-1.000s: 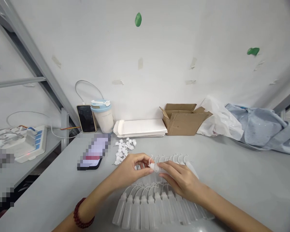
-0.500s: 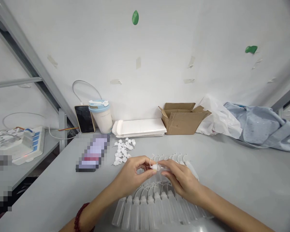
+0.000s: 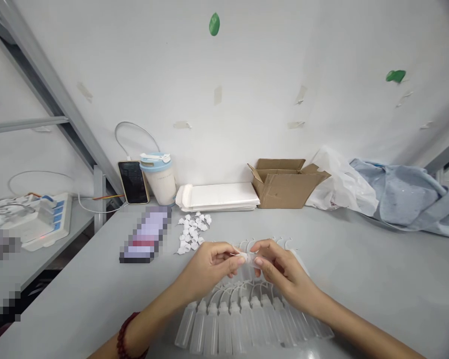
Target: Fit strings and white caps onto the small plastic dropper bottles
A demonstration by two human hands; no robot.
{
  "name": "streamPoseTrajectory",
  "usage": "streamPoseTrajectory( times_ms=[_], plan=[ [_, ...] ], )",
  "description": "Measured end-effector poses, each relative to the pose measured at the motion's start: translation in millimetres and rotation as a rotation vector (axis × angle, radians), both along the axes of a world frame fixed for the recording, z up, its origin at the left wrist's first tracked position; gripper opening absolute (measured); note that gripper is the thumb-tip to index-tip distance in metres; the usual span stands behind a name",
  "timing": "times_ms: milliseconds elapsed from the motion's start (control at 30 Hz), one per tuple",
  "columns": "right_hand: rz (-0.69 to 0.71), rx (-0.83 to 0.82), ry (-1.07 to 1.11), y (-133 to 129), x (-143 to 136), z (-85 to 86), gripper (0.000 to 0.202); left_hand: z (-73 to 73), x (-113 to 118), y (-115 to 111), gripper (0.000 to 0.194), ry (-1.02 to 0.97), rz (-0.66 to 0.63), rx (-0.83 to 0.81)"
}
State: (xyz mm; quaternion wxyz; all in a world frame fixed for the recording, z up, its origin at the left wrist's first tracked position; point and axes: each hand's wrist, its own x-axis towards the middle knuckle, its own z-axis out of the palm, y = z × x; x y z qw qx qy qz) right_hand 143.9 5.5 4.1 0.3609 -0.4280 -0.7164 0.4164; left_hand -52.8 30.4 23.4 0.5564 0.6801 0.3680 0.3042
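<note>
My left hand [image 3: 215, 263] pinches a small white cap [image 3: 241, 257] between thumb and forefinger, at the neck end of a translucent squeeze bottle [image 3: 251, 260]. Around that bottle's body, my right hand [image 3: 279, 267] has its thumb and fingers. The bottle lies roughly sideways between both hands, and its far end is hidden by the right hand. Below them, a row of similar translucent bottles [image 3: 224, 329] lies side by side, thin tails curving from their necks. Another row lies behind, mostly covered by my hands.
A pile of small white caps [image 3: 192, 232] sits left of centre. Behind stand a lidded cup [image 3: 160, 184], a phone [image 3: 133, 183], a stack of white packets [image 3: 220, 195] and an open cardboard box [image 3: 288, 189]. A plastic bag [image 3: 340, 184] and blue cloth [image 3: 404, 194] lie right; a power strip [image 3: 56, 224] left.
The right thumb and forefinger have shifted on the bottle, and the forefinger is more bent. My left fingers have closed further round the cap. The whole view has shifted slightly.
</note>
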Motion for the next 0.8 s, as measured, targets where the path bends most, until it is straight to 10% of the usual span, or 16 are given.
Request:
streamPoseTrajectory(
  times_ms=[267, 533, 800],
  plan=[
    [0.011, -0.247, 0.141, 3, -2, 5.2, 0.029, -4.9, 3, -4, 0.017, 0.152, 0.045, 0.511],
    [0.030, -0.350, 0.203, 2, -3, 11.9, 0.033, 0.9, 4, -5, 0.020, 0.097, -0.053, 0.103],
    [0.056, -0.384, 0.245, 4, -3, 9.4, 0.039, -6.1, 6, -12, 0.014, 0.094, 0.031, 0.552]
  ],
)
